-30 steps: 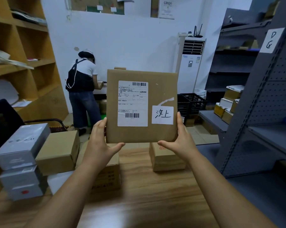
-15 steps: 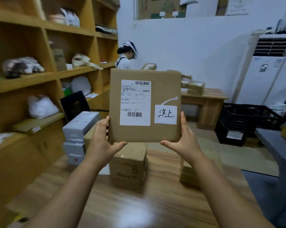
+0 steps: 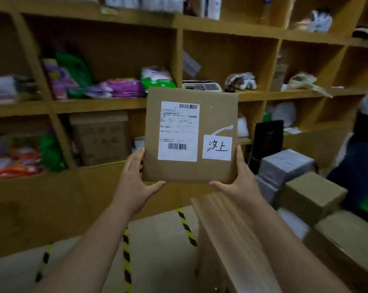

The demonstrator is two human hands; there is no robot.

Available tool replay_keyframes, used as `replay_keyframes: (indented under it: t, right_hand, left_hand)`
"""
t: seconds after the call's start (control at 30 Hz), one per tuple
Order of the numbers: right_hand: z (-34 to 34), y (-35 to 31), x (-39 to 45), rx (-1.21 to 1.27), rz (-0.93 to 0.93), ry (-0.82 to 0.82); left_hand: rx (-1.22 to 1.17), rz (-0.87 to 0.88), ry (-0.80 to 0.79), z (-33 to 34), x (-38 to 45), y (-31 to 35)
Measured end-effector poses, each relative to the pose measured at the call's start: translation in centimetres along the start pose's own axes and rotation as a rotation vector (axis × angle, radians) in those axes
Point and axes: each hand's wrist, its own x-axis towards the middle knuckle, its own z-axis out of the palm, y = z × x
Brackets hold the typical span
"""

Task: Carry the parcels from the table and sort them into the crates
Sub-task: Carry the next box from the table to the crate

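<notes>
Parcel: a flat brown cardboard parcel [image 3: 191, 134] is held upright in the air, its labelled face toward the camera, out past the near-left corner of the desk [image 3: 227, 227] and above the floor.
Labels: a white shipping label [image 3: 178, 131] with two barcodes covers the left half of the face; a smaller white sticker [image 3: 217, 147] with handwritten characters sits at the lower right, with a strip of white tape just above it.
Left hand: the left hand [image 3: 134, 178] grips the parcel's lower left edge, fingers behind the cardboard and the thumb hooked under the bottom edge.
Right hand: the right hand [image 3: 240, 176] grips the lower right edge in the same way, thumb under the bottom edge.
Hands together: the two hands are apart, one at each side, both clamped on the parcel.
Desk: only its wooden left end shows, at the lower right of the view; brown cardboard boxes [image 3: 312, 193] and grey boxes [image 3: 284, 166] sit along its far edge.
Shelving: a wooden shelf unit [image 3: 179, 24] fills the background behind the parcel, holding coloured bags [image 3: 115, 87], a large carton [image 3: 100, 136] and other blurred goods.
Floor: pale, with yellow and black striped tape [image 3: 126, 259] running across it beside the desk.
Other person: a second person [image 3: 363, 144] stands at the right edge of the view, beyond the desk, mostly cut off.
Crates: not visible in this view.
</notes>
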Motion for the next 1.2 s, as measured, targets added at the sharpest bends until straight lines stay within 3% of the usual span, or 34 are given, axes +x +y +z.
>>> replay_keyframes:
  t: [0.3, 0.53, 0.9, 1.2]
  right_hand:
    - [20.9, -13.1, 10.7, 0.155, -0.219, -0.31]
    - [36.7, -22.6, 11.2, 0.239, -0.381, -0.592]
    - [55.8, -36.4, 2.2, 0.504, -0.702, -1.127]
    - [64.0, -43.0, 3.0, 0.66, -0.909, -1.397]
  left_hand:
    - [0.248, -0.169, 0.286, -16.3, 2.5, -14.7]
    - [0.407, -0.411, 0.512, -27.6, -2.9, -22.4]
    - [0.619, -0.737, 0.88, -39.5, -17.6, -24.2]
    - [0.855, -0.83, 1.119, -39.9, -16.0, -24.3]
